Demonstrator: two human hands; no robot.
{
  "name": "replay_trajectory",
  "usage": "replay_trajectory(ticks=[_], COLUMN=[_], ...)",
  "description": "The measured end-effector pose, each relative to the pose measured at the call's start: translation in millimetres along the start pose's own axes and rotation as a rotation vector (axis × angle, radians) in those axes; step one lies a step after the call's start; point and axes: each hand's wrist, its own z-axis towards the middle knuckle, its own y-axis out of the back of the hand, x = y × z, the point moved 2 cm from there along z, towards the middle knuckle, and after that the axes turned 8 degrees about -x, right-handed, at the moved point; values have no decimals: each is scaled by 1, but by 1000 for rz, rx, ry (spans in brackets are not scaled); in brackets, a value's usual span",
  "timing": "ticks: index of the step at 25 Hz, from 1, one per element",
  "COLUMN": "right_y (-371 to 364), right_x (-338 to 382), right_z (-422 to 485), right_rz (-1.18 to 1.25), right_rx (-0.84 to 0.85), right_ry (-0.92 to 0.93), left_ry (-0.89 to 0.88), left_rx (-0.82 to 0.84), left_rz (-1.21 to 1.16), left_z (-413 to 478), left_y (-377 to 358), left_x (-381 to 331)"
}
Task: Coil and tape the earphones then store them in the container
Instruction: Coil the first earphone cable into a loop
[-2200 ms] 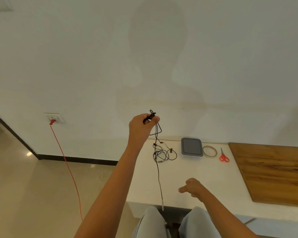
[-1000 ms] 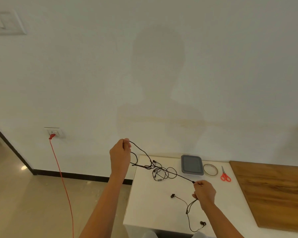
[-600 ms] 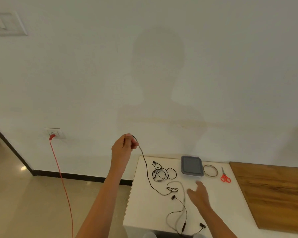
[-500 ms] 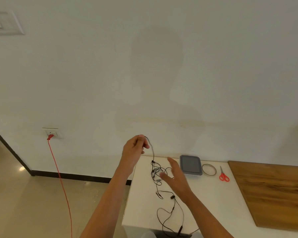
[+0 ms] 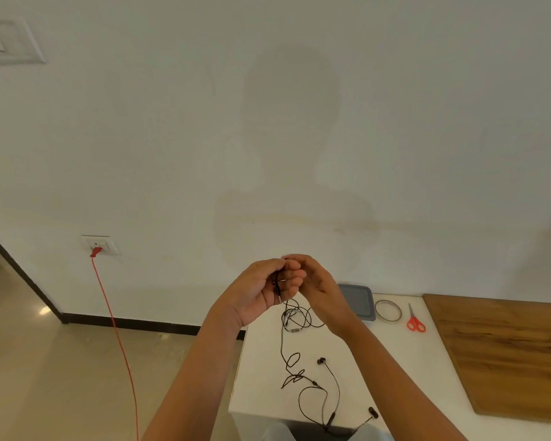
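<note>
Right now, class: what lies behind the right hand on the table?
Behind the right hand sits the grey container; its right part shows, with its lid on. Its left edge is covered by the hand, and its contents cannot be seen.

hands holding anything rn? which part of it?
Left hand holds the black earphones by the plug end of the cord; the rest trails down onto the white table. Right hand meets it at the fingertips; its own grip cannot be told.
</note>
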Motion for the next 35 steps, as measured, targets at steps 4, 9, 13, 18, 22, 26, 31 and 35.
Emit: replay_trajectory(ticks=[4,9,13,18,22,26,31,35], right_y=[-5,-12,-3,19,36,33,11,12], right_x=[1,-5,11,46,41,9,-27,-18], right_z=[-5,-34,-51,-18,18,15,-45,-68], right_rz=[149,-51,-121,-157,-259,-101,-64,-131], right_rx=[-81,10,-5,-129,-168,-108,19,13], right_ry=[-164,-257,-196,-30,-9,-208,-347,-303], left_ry=[-70,-355,-314,-162,-85,-114,-307,-367], left_rx=[27,-83,-81,75,185,281,79,-89], left_rz=[-187,29,433,540,307,-27,-203,-1], left_z=[2,15,19,10,-8,-16,2,23], left_y=[-2,9,25,23,5,-6,4,27], left_x=[-3,-1,7,31,33,23,5,9])
